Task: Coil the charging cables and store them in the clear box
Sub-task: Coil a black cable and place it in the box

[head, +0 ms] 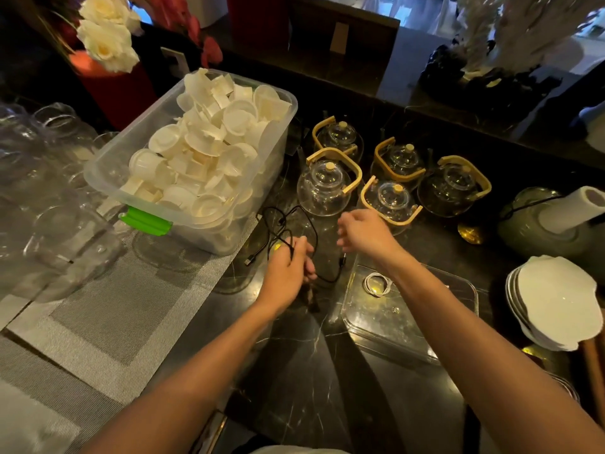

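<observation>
Two cables in play. Black cable (296, 231) half-gathered in left hand (288, 267), fingers curled round several loose loops; slack trailing across dark marbled surface (294, 355), one plug (250, 260) lying left of the hand, other plug (342, 259) lying just below right hand (363, 232). Right hand above the surface, fingers loosely spread, holding nothing, near the free run of cable. White cable (378, 284) already coiled, resting in shallow clear box (451, 290) just right of the hands.

Risks, as judged:
- Loops uneven and slack; likely to spring apart if left grip loosens before the last turn is tucked.
- Trailing end close to glass teapots (324, 188); a quick pull could drag the plug against them or snag on a handle.
- Large bin of white cups (203, 152) crowding the left side; little room to swing the coil.
- Transfer over the box rim could catch on the white coil and undo it.
</observation>
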### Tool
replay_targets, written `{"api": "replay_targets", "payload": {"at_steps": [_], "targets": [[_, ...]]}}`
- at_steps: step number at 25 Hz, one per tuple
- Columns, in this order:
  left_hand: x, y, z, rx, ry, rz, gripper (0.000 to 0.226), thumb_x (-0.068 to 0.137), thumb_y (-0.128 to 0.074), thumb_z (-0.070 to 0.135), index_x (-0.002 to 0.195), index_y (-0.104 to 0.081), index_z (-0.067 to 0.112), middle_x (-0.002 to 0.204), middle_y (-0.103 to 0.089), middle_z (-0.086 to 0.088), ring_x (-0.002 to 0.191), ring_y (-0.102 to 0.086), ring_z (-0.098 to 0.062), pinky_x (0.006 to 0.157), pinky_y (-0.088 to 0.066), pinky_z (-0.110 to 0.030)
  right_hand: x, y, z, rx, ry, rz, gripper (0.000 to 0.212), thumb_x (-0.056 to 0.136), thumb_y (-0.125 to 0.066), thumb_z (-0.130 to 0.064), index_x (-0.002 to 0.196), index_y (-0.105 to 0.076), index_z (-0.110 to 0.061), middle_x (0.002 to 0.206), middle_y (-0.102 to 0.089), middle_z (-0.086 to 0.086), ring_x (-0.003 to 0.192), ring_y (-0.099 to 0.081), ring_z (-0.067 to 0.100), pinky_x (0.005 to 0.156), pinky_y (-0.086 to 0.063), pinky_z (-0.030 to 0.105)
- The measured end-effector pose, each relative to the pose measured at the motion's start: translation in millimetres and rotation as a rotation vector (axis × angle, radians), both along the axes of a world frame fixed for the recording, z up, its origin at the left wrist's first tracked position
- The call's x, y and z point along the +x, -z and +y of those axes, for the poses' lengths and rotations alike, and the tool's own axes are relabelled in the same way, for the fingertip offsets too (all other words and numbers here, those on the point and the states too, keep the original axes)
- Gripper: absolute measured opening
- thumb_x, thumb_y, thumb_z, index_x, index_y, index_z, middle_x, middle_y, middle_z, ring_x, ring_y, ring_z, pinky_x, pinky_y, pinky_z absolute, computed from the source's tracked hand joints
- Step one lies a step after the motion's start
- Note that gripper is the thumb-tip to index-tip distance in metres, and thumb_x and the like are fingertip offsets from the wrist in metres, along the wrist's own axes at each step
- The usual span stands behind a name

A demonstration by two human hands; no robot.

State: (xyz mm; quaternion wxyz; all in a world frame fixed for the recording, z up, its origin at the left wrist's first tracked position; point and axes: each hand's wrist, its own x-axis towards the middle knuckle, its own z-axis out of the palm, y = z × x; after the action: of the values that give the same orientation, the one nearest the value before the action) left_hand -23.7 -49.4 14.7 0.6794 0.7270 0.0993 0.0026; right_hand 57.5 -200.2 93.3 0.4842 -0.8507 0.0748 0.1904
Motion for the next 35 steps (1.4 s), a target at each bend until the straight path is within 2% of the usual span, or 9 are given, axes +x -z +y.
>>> {"api": "replay_targets", "payload": {"at_steps": [4, 8, 12, 14, 19, 23, 27, 30, 35], "targets": [[-5.1, 15.4, 13.8, -0.081, -0.140, 0.122, 0.033, 0.109, -0.039, 0.034, 0.093, -0.061, 0.015, 0.062, -0.064, 0.002, 0.059, -0.067, -0.014, 0.056, -0.052, -0.025, -0.4, 45.1, 18.7, -0.594, -0.377, -0.004, 0.022, 0.097, -0.053, -0.020, 0.108, -0.064, -0.005, 0.116, -0.069, 0.018, 0.106, -0.067, 0.039, 0.076, -0.047, 0.035], [-22.7, 31.6, 22.3, 0.148, -0.191, 0.147, 0.034, 0.108, -0.041, 0.037, 0.085, -0.063, 0.024, 0.075, -0.066, 0.005, 0.065, -0.061, -0.006, 0.063, -0.049, -0.027, -4.9, 80.9, 43.2, -0.895, -0.608, 0.021, 0.032, 0.093, -0.056, -0.009, 0.122, -0.067, 0.000, 0.125, -0.068, 0.020, 0.114, -0.067, 0.036, 0.085, -0.053, 0.036], [-30.4, 46.4, 27.0, 0.153, -0.216, 0.222, 0.030, 0.106, -0.048, 0.035, 0.085, -0.064, 0.020, 0.074, -0.066, 0.001, 0.064, -0.057, 0.003, 0.065, -0.045, -0.025, -0.2, 106.0, 55.5, -1.052, -0.534, 0.067, 0.068, 0.098, -0.050, -0.009, 0.149, -0.017, 0.023, 0.141, -0.052, 0.033, 0.127, -0.059, 0.041, 0.096, -0.056, 0.045], [-31.2, 52.3, 32.3, 0.145, -0.245, 0.244, 0.021, 0.103, -0.055, 0.032, 0.086, -0.059, 0.021, 0.072, -0.062, 0.000, 0.061, -0.055, 0.003, 0.064, -0.042, -0.028, 4.0, 110.8, 59.8, -1.031, -0.459, -0.006, 0.069, 0.098, -0.052, -0.009, 0.147, -0.015, 0.023, 0.140, -0.051, 0.034, 0.126, -0.059, 0.041, 0.096, -0.053, 0.042], [-31.5, 50.1, 46.5, 0.237, -0.199, 0.296, 0.026, 0.087, -0.074, 0.035, 0.088, -0.048, 0.033, 0.089, -0.062, -0.007, 0.083, -0.066, -0.027, 0.074, -0.056, -0.047, 13.7, 109.3, 59.0, -0.836, -0.340, -0.022, 0.037, 0.091, -0.062, -0.010, 0.124, -0.056, 0.006, 0.126, -0.065, 0.025, 0.117, -0.064, 0.042, 0.090, -0.053, 0.042], [-35.8, 23.8, 67.9, 0.555, 0.165, 0.304, 0.028, 0.079, -0.064, 0.068, 0.085, -0.055, 0.043, 0.077, -0.067, 0.016, 0.074, -0.063, 0.001, 0.061, -0.048, -0.021, 31.4, 74.7, 40.0, -0.586, -0.149, -0.117, 0.020, 0.093, -0.059, -0.018, 0.109, -0.061, -0.006, 0.111, -0.069, 0.017, 0.103, -0.066, 0.039, 0.079, -0.053, 0.044], [-34.7, -7.9, 73.1, 0.803, 0.482, 0.447, 0.066, 0.083, -0.045, 0.083, 0.072, -0.061, 0.020, 0.067, -0.068, 0.004, 0.065, -0.066, -0.013, 0.068, -0.053, -0.033, 40.4, 18.6, 13.9, 0.076, 0.100, -0.074, 0.015, 0.102, -0.053, -0.012, 0.115, -0.053, -0.005, 0.092, -0.073, 0.010, 0.078, -0.071, 0.020, 0.080, -0.060, 0.051], [-25.4, -38.5, 66.4, 0.810, 0.641, 0.442, 0.077, 0.094, -0.034, 0.077, 0.070, -0.069, 0.012, 0.067, -0.074, -0.003, 0.063, -0.070, -0.016, 0.072, -0.056, -0.033, 24.7, -29.9, -5.4, 0.422, 0.050, -0.124, 0.013, 0.100, -0.059, -0.020, 0.102, -0.061, -0.007, 0.082, -0.075, 0.007, 0.076, -0.074, 0.021, 0.073, -0.059, 0.045], [-0.3, -103.3, 38.6, 0.651, 0.548, -0.014, 0.051, 0.097, -0.047, 0.062, 0.066, -0.065, 0.026, 0.049, -0.055, 0.010, 0.046, -0.053, -0.002, 0.053, -0.045, -0.029, -8.4, -84.8, -32.1, 0.722, 0.056, -0.130, 0.022, 0.099, -0.066, -0.033, 0.090, -0.070, -0.013, 0.074, -0.069, 0.005, 0.063, -0.067, 0.018, 0.064, -0.057, 0.034]]}}
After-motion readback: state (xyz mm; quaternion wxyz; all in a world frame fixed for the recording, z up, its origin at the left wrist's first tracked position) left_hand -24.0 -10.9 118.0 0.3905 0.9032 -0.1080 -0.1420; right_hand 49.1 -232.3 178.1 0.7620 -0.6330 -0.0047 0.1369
